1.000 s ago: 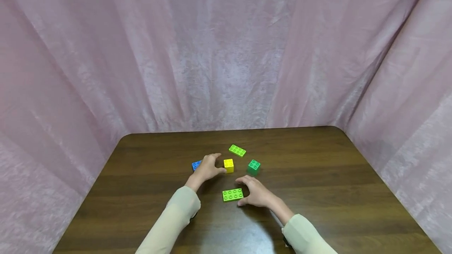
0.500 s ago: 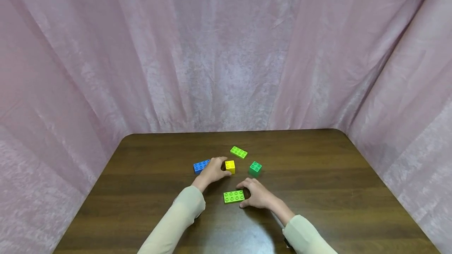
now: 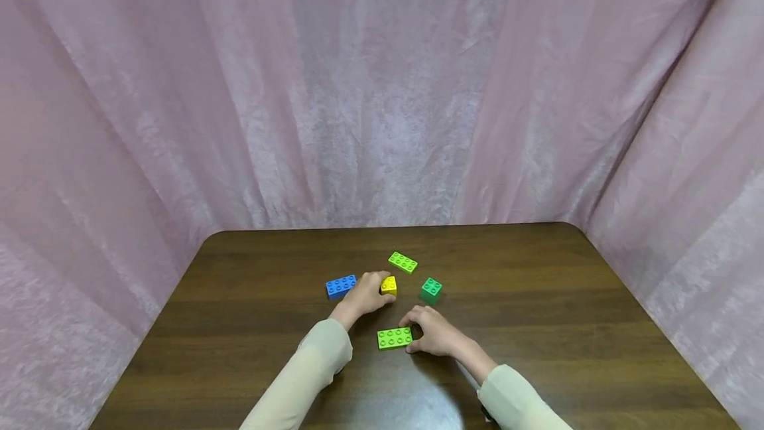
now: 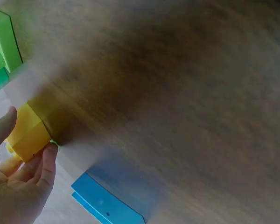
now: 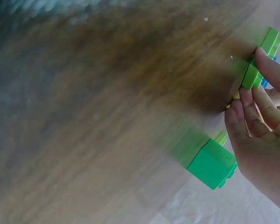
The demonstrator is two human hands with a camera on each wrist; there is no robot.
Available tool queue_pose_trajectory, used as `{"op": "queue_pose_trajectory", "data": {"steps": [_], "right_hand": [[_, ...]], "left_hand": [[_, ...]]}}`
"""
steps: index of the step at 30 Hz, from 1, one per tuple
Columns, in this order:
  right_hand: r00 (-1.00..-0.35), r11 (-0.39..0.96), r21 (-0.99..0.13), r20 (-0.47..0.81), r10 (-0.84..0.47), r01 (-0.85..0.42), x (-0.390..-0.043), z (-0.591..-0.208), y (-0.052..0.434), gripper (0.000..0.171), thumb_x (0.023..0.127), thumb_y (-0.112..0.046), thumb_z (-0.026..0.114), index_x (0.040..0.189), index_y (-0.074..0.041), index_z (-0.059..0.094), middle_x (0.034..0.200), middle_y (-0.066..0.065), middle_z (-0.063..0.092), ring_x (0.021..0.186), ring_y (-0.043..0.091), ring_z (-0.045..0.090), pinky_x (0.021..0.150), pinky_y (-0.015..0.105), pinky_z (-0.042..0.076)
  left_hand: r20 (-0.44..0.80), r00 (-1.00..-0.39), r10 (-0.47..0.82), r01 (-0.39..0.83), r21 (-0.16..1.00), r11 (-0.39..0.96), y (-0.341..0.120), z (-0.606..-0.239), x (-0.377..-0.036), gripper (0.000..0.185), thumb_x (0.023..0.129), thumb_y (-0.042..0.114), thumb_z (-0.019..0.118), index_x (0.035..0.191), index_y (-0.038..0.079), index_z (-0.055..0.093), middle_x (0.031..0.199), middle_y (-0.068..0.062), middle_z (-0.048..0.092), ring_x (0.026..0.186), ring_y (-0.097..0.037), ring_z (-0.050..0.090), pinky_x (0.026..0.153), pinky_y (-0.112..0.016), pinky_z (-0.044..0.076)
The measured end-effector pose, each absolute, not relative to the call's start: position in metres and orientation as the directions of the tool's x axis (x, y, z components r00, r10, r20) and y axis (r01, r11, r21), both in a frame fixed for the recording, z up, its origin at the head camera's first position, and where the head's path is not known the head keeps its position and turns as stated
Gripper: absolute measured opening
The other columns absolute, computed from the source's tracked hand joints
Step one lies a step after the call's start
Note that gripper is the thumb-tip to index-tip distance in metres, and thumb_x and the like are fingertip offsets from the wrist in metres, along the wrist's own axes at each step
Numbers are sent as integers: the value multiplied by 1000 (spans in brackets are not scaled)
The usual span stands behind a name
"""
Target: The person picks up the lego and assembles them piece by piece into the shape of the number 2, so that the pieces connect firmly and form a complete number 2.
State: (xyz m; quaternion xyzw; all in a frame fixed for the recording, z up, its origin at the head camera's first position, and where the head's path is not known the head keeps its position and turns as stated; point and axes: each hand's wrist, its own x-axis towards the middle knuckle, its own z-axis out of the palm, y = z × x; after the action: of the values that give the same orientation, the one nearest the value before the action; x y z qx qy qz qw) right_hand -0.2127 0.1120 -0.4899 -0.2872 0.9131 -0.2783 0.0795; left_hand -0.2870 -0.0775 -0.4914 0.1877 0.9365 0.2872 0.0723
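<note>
Yellow brick (image 3: 389, 285) is sitting tilted between the pinching thumb and fingers of the left hand (image 3: 365, 296); the right hand (image 3: 436, 334) is gripping the lime brick's (image 3: 394, 338) end on the table (image 3: 537, 310).

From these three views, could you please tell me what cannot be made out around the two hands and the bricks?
- Head view: the left hand hides part of the yellow brick.
- Head view: the right hand covers the near lime brick's right end.
- Left wrist view: blue brick cut off by the bottom edge.
- Both wrist views: table blurred.
</note>
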Motion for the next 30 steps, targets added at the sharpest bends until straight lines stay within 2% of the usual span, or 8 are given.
{"op": "queue_pose_trajectory", "data": {"steps": [7, 14, 25, 30], "right_hand": [[-830, 685, -571, -10, -557, -453, -211, -491, 111, 36, 75, -12, 82, 106, -3, 68, 104, 8, 66, 103, 27, 58, 90, 39, 49], [-827, 686, -561, -3, -562, -464, -213, -491, 113, 33, 76, -12, 82, 104, -3, 68, 104, 8, 67, 103, 28, 59, 90, 41, 50], [-826, 679, -564, 11, -563, -470, -218, -493, 115, 31, 76, -12, 82, 103, -4, 68, 104, 7, 67, 102, 27, 59, 90, 43, 50], [-822, 675, -553, 29, -569, -488, -217, -497, 114, 31, 75, -12, 82, 102, -4, 68, 102, 6, 67, 100, 26, 60, 89, 41, 50]], "left_hand": [[-37, -925, 378, 293, 563, 773, -79, -495, -285, 51, 89, 15, 71, 132, -5, 54, 129, -21, 62, 113, -28, 61, 100, -45, 51], [-48, -935, 351, 264, 568, 780, -80, -493, -286, 45, 88, 14, 72, 126, -2, 56, 116, -17, 66, 96, -22, 61, 90, -41, 55], [12, -937, 348, 283, 613, 738, -85, -476, -285, 43, 87, 18, 74, 122, -4, 59, 109, -18, 67, 87, -20, 60, 78, -33, 54], [35, -937, 347, 295, 612, 734, -96, -474, -278, 40, 86, 17, 74, 117, -4, 60, 99, -15, 67, 78, -16, 57, 69, -27, 50]]}}
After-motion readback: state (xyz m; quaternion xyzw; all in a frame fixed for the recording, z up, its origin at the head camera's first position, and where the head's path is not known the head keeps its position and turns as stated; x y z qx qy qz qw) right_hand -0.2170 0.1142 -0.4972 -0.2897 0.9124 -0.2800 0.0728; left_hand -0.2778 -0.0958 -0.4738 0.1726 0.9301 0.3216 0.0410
